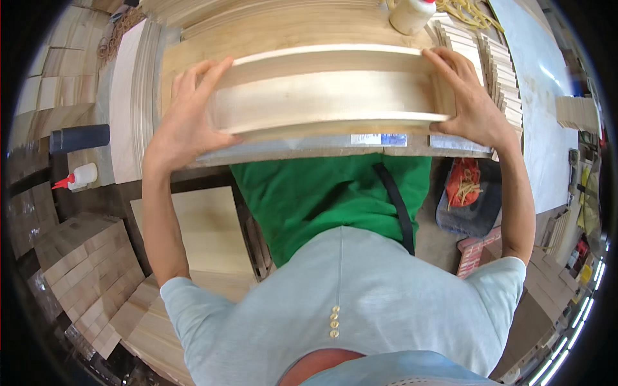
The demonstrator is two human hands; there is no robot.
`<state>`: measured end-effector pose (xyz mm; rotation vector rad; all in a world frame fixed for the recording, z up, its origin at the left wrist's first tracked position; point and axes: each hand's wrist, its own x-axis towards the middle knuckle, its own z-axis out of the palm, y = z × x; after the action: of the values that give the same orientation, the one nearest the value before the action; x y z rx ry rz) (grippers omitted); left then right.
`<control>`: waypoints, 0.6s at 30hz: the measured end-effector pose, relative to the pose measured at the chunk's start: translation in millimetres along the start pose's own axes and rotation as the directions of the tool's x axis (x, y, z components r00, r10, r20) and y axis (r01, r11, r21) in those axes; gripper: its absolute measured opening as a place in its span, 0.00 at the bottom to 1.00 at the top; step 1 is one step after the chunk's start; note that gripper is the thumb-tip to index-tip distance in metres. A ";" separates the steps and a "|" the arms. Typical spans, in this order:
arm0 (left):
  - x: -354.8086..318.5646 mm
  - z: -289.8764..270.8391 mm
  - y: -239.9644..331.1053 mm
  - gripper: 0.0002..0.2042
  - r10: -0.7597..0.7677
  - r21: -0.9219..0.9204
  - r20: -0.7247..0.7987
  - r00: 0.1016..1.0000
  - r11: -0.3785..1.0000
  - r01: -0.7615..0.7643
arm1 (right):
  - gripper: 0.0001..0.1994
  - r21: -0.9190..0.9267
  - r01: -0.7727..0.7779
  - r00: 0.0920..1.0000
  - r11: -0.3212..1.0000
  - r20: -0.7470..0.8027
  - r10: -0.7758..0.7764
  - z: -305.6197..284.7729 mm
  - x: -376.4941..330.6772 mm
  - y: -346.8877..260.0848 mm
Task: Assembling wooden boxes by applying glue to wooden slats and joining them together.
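Observation:
A long, shallow wooden box frame [322, 119] of pale wood lies across the bench in front of me, its open side facing up. My left hand [188, 119] grips its left end, fingers over the far corner and thumb at the near edge. At the other end my right hand [473, 100] spans the short side the same way, fingertips on the far rim and thumb on the near one. Both hands are slightly smeared, and the left end of the frame is partly hidden by my left hand.
Stacked thin boards [132, 96] stand left on the bench, and small slats [499, 77] line the right. A glue bottle [412, 16] sits at the back; another bottle [84, 176] with a red tip is at left. A dark tray [468, 206] holds a red bag below right.

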<state>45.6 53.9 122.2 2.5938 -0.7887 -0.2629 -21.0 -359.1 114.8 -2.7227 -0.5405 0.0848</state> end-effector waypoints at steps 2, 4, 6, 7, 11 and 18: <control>-1.0 -4.7 1.8 0.51 -0.005 -0.027 0.022 1.000 1.000 0.005 | 0.50 0.016 -0.021 1.000 1.000 0.008 0.021 -6.2 -2.7 -4.3; -1.8 3.5 -3.4 0.50 0.023 -0.013 -0.007 1.000 1.000 -0.023 | 0.51 0.014 -0.002 1.000 1.000 -0.003 0.002 3.5 -1.3 -0.6; -8.6 6.3 -4.3 0.50 0.043 0.004 -0.034 0.998 0.999 -0.043 | 0.51 0.017 0.023 1.000 1.000 -0.012 -0.023 6.0 -2.5 -4.1; -10.4 6.2 -4.1 0.49 0.042 -0.007 -0.039 0.998 0.999 -0.042 | 0.52 -0.154 0.042 0.999 0.987 0.008 -0.041 3.7 -1.7 -7.2; -21.6 11.8 13.4 0.43 0.054 0.042 -0.359 0.932 0.998 -0.042 | 0.53 -0.267 0.118 0.993 0.956 0.004 -0.122 6.4 13.6 -24.9; -96.9 106.4 46.8 0.11 -0.557 -0.927 0.015 0.830 0.302 0.220 | 0.53 0.013 0.094 0.977 0.995 0.189 -0.095 -8.4 54.5 -6.6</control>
<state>-88.0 38.2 53.0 1.5913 0.1968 -0.2948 28.1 -335.6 125.6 -2.6962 -0.7216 0.3231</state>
